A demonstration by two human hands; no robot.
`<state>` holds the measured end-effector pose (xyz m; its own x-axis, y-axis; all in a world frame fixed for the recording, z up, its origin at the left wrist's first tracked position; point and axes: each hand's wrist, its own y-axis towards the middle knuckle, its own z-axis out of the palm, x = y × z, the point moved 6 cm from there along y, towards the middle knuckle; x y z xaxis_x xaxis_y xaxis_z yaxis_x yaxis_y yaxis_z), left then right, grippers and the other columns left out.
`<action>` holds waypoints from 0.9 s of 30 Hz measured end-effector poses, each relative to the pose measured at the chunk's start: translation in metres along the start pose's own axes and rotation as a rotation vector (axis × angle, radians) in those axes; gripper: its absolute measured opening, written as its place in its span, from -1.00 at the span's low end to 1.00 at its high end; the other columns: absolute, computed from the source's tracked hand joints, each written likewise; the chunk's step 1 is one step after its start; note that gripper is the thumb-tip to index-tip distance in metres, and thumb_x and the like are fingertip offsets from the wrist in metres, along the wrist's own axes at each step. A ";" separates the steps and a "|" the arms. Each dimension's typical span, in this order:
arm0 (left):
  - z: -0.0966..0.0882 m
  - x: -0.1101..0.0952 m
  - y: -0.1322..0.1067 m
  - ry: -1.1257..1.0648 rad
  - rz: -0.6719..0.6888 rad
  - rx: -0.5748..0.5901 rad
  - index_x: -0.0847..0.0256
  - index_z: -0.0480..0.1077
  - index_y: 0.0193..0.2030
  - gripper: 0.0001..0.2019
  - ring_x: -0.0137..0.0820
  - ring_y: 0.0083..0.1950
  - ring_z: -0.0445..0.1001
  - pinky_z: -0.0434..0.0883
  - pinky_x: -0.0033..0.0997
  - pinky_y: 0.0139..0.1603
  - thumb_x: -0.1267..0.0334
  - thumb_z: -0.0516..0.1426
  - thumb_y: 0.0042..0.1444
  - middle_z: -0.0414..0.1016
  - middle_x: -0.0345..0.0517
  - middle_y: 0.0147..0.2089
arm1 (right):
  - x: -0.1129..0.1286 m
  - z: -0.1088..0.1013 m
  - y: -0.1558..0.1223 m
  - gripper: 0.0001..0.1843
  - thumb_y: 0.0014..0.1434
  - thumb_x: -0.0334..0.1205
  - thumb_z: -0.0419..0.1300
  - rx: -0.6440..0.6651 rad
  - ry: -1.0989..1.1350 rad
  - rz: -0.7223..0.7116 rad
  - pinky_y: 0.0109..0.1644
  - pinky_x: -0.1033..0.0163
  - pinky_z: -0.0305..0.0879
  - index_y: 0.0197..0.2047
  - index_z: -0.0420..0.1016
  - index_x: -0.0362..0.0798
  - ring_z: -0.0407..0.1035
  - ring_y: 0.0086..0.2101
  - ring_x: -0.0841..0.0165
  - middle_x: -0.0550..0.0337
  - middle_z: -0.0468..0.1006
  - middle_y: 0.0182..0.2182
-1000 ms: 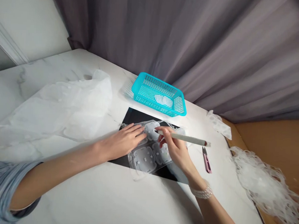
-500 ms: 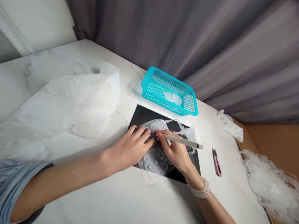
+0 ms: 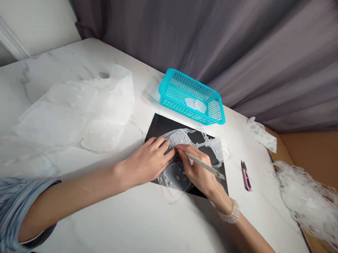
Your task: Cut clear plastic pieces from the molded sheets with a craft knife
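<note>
A translucent moulded plastic sheet (image 3: 179,138) with cut-out openings lies on a black mat (image 3: 165,123). My left hand (image 3: 147,161) rests palm down over the sheet's left part, fingers stretched out and slightly spread. In a pen-like pinch, my right hand (image 3: 199,170) holds a slim pale pen-shaped tool (image 3: 205,164). Its tip points left into the sheet beside my left fingertips. That working end is hidden by my fingers, so its kind is unclear. The tool's rear end slopes toward the lower right.
Behind the mat stands a turquoise basket (image 3: 183,114) holding a few translucent pieces (image 3: 196,104). Pink thread snips (image 3: 246,176) lie to the right. A cardboard box (image 3: 316,148) with tangled clear trimmings (image 3: 308,199) adjoins the table's right edge. A white plastic bag (image 3: 102,105) spreads at left.
The tool in my right hand has swung, its rear end now lower and more toward my wrist. My left hand stays on the sheet. The whole view has shifted slightly.
</note>
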<state>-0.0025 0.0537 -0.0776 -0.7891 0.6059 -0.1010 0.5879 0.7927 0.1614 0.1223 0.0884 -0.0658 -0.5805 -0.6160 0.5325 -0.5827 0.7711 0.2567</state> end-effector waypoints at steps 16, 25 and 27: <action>0.023 0.006 -0.007 0.037 -0.074 -0.034 0.30 0.32 0.25 -0.57 -0.03 0.43 0.08 0.12 0.06 0.35 0.27 -0.14 0.35 0.13 0.19 0.42 | 0.010 0.023 0.002 -0.63 0.32 -0.42 0.01 0.073 -0.305 -0.201 0.16 -0.12 0.32 0.15 0.41 -0.11 0.36 0.13 0.07 -0.17 0.51 0.08; 0.026 0.004 -0.008 0.070 -0.092 -0.034 0.21 0.19 0.37 -0.53 -0.10 0.43 0.11 0.11 0.05 0.37 0.25 -0.15 0.37 0.11 0.16 0.44 | -0.073 -0.038 0.009 -0.78 0.25 -0.20 0.15 -0.290 0.318 0.316 -0.06 0.13 0.47 -0.11 0.57 -0.03 0.53 -0.22 0.27 0.08 0.64 -0.21; 0.025 0.004 -0.008 0.051 -0.105 -0.034 0.18 0.18 0.37 -0.53 -0.12 0.43 0.11 0.09 0.05 0.38 0.23 -0.15 0.38 0.11 0.13 0.44 | -0.114 -0.081 -0.011 -0.73 0.24 -0.09 0.14 -0.451 0.348 0.437 -0.09 0.11 0.49 -0.14 0.56 -0.06 0.54 -0.25 0.25 0.04 0.62 -0.24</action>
<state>-0.0059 0.0509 -0.1034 -0.8545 0.5148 -0.0693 0.4960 0.8483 0.1854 0.2408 0.1634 -0.0642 -0.4481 -0.2061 0.8699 -0.0029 0.9734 0.2292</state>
